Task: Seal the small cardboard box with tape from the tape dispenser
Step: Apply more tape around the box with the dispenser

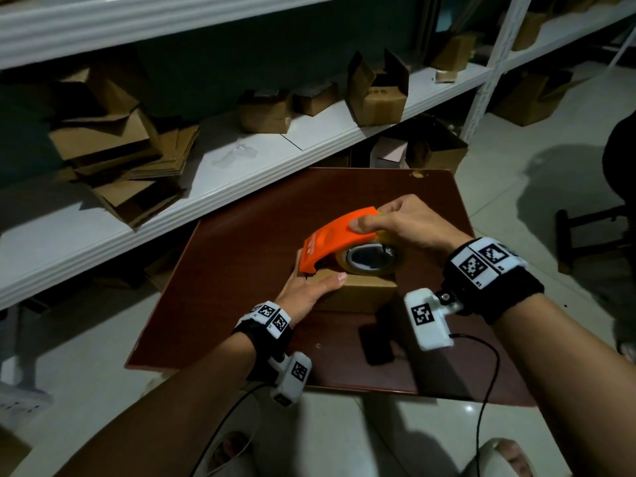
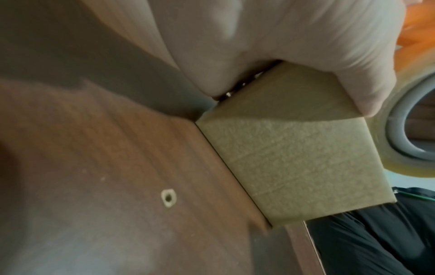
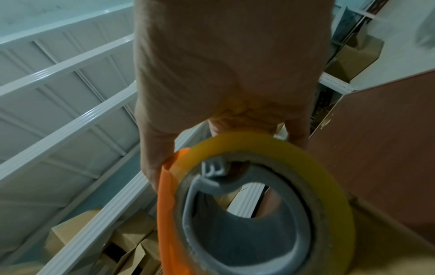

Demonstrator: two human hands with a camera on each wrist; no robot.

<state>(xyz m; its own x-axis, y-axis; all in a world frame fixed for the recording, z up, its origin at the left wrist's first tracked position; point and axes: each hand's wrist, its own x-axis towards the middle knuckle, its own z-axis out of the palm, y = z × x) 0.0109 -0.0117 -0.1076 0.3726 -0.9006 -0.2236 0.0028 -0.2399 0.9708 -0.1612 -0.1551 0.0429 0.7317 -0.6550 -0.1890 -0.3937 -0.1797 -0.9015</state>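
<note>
Both hands were engaged when I checked: the left hand (image 1: 311,290) lay flat with straight fingers against the near-left side of the small brown cardboard box (image 1: 358,293), which sat mid-way across the dark reddish wooden table (image 1: 241,263), while the right hand (image 1: 406,223) curled around the orange plastic tape dispenser with its yellowish tape roll (image 1: 339,241), resting on the box top. My worry was that a hard pull rightward could slide or tip the light box under such an open brace, wrinkling the tape or laying it off the seam.
</note>
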